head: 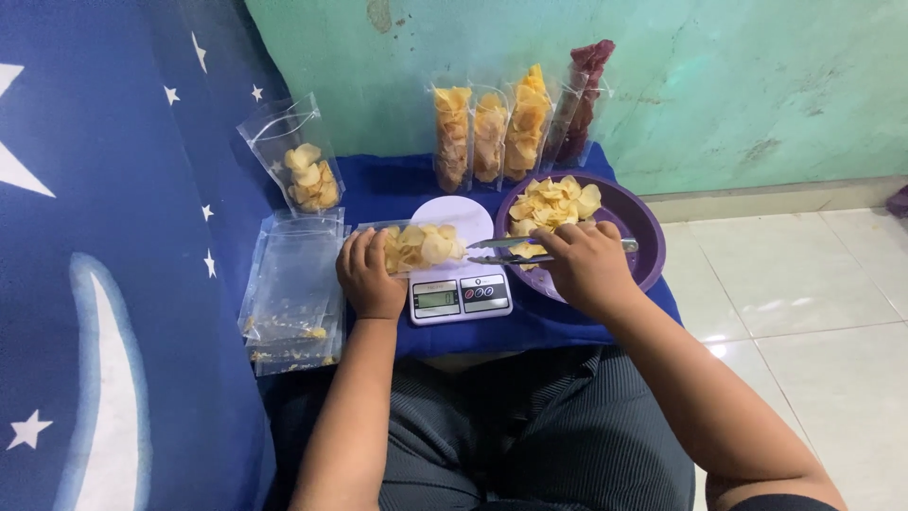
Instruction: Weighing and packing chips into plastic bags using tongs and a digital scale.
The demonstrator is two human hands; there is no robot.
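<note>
My left hand (367,274) grips a clear plastic pouch (421,247) half full of yellow chips, lying on the round white plate of a small digital scale (461,295). My right hand (588,268) holds metal tongs (503,250), their tips pointing left toward the pouch's mouth. The hand rests over a purple bowl (643,227) holding more yellow chips (553,202).
A stack of empty clear pouches (293,284) lies left of the scale. One part-filled pouch (295,161) leans at the back left. Several filled chip pouches (492,132) and one with dark red chips (582,104) stand against the green wall. White tiled floor lies to the right.
</note>
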